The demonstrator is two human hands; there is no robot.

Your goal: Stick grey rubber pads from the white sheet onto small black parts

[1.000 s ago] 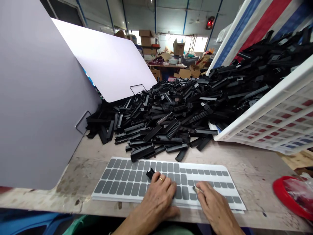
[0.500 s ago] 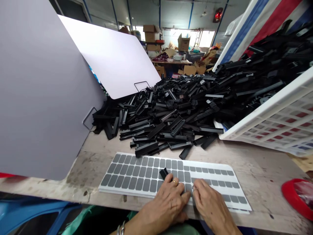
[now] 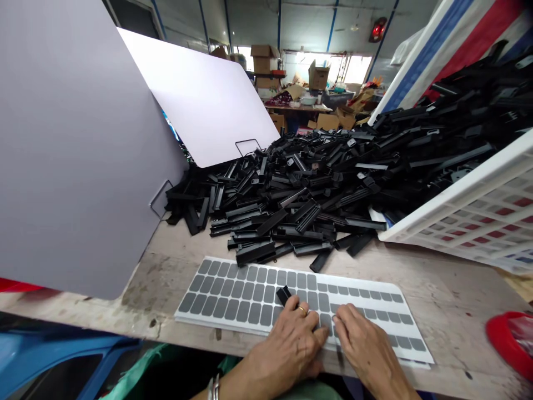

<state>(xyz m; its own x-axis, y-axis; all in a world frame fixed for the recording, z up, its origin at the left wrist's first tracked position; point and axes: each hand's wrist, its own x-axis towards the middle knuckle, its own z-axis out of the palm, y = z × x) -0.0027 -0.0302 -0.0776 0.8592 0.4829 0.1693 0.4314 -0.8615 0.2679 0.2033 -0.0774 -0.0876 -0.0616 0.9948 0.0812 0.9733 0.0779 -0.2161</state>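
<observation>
A white sheet of grey rounded stickers lies along the front of the table, larger stickers on the left and small ones on the right. My left hand, with a ring on one finger, rests over the sheet, closed around a short black plastic channel piece. Only the far end of that piece shows past my fingers. Just to the right, my right hand lies on the sheet with its fingers curled and thumb pressed in. Whatever its fingertips pinch, if anything, is hidden.
A heap of black plastic pieces spreads behind the sheet, spilling from a tipped white basket at right. Large pale boards stand at left. A red object sits at the right edge, a blue chair below left.
The whole view has shifted slightly, so the scene sits a little further right. Both hands keep nearly the same pose over the sheet, and the black channel piece stays under my left hand.
</observation>
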